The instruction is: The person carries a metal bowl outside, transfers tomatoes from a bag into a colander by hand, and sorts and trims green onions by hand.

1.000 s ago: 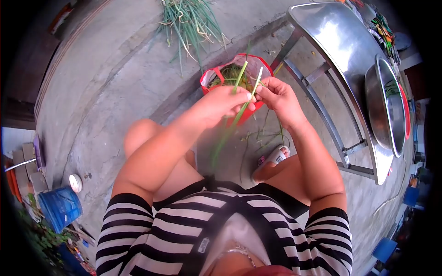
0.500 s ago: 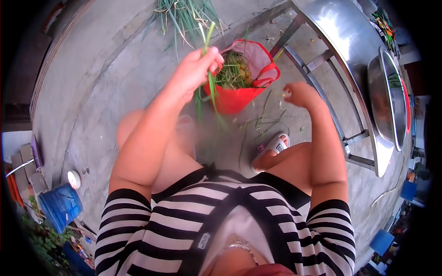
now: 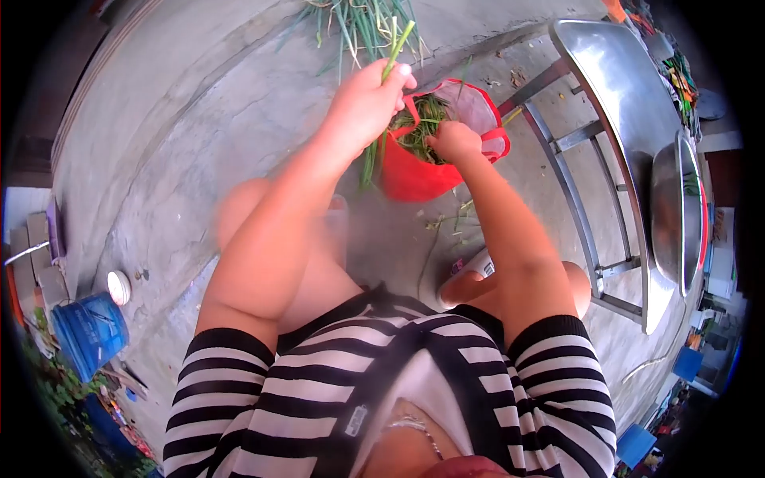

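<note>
Two slender green stalks (image 3: 403,42) with pale upper ends are clamped in the left hand (image 3: 374,99), fingers closed around them. I read their position as just to the left of, and slightly above in my view, the mouth of the red fabric bag with a whitish lining (image 3: 418,175).

Change from one second ago: both hands then met at the stalks in front of the bag; the left alone now holds them. Change from half a second ago: the right hand (image 3: 457,142) was well apart from the bag, on its right side, and is now at the bag's opening, over the tangled green and straw-coloured plant scraps (image 3: 424,131). Its fingertips are hidden from me; I cannot tell whether they are apart, together or gripping.

Stalk condition: straight and smooth at the top, the ends standing up past the thumb, one beside the other. Below the hand, narrow dark-green leaves (image 3: 370,165) hang limp beside the bag. The loose bundle of long green stalks with pale, stringy ends (image 3: 358,28) lies on the grey concrete floor (image 3: 215,103) beyond the left hand.
</note>
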A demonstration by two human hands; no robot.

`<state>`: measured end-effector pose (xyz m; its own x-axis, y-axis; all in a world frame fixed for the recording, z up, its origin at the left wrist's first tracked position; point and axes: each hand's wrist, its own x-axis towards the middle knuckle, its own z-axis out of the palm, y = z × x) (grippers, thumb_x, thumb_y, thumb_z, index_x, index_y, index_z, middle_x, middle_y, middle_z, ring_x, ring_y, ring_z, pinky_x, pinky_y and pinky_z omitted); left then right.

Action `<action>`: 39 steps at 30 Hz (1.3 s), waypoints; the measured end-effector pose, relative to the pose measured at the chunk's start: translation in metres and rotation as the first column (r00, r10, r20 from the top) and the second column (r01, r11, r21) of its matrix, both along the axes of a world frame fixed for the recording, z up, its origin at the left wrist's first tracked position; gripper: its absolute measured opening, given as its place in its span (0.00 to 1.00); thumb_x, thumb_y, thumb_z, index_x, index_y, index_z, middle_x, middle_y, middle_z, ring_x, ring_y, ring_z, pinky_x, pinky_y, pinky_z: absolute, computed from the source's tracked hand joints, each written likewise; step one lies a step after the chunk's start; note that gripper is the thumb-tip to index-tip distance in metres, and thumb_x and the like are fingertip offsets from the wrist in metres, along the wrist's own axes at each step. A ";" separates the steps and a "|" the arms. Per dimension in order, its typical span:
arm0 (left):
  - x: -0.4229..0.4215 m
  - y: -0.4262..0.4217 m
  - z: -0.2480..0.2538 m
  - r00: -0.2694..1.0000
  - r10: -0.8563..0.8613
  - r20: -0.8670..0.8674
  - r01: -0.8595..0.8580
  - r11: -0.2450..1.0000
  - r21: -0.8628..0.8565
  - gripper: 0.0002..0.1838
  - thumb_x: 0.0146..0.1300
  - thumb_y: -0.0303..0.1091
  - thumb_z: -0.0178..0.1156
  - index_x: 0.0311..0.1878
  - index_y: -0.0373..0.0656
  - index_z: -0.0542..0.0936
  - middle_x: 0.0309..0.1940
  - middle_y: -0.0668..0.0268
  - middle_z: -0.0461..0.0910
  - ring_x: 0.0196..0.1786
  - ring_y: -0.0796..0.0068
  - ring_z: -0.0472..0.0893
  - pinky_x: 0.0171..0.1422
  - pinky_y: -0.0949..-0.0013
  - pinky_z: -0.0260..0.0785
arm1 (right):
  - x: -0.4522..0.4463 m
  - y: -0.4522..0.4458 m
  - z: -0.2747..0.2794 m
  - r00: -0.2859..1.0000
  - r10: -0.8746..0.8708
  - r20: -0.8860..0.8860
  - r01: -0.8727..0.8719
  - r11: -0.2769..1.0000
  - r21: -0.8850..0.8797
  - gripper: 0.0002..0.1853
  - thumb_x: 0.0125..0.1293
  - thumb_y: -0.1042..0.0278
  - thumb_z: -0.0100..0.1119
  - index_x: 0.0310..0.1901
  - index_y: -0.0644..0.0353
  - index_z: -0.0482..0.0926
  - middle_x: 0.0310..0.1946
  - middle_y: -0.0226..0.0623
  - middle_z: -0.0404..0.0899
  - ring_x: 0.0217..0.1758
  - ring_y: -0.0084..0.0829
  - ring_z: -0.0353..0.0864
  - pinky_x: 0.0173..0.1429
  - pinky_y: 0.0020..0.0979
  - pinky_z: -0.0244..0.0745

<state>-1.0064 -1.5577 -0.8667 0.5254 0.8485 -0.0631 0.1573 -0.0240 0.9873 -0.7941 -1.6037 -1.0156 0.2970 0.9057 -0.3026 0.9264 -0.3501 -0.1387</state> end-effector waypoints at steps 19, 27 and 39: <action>0.016 -0.036 -0.005 0.935 -0.322 -0.151 0.350 0.906 0.238 0.13 0.67 0.33 0.63 0.51 0.39 0.85 0.43 0.65 0.85 0.45 0.77 0.81 0.54 0.70 0.72 | 0.024 -0.111 0.205 0.763 0.306 -0.570 -0.053 0.908 0.416 0.04 0.64 0.74 0.59 0.34 0.64 0.78 0.24 0.27 0.75 0.28 0.18 0.71 0.35 0.25 0.70; 0.032 -0.055 -0.015 0.924 -0.382 0.023 0.383 0.921 -0.078 0.12 0.66 0.34 0.65 0.49 0.38 0.85 0.38 0.69 0.84 0.40 0.80 0.79 0.47 0.72 0.71 | 0.014 -0.125 0.164 0.383 0.188 -0.905 0.277 0.911 0.306 0.14 0.68 0.66 0.65 0.51 0.62 0.78 0.39 0.27 0.81 0.43 0.18 0.78 0.50 0.25 0.74; 0.042 -0.050 -0.034 0.943 -0.333 0.008 0.332 0.937 -0.110 0.08 0.66 0.32 0.66 0.43 0.38 0.84 0.35 0.72 0.82 0.38 0.83 0.77 0.45 0.74 0.68 | 0.036 -0.122 0.149 0.071 0.180 -0.981 0.661 0.729 0.181 0.03 0.69 0.67 0.64 0.39 0.55 0.81 0.27 0.20 0.74 0.27 0.13 0.66 0.31 0.19 0.61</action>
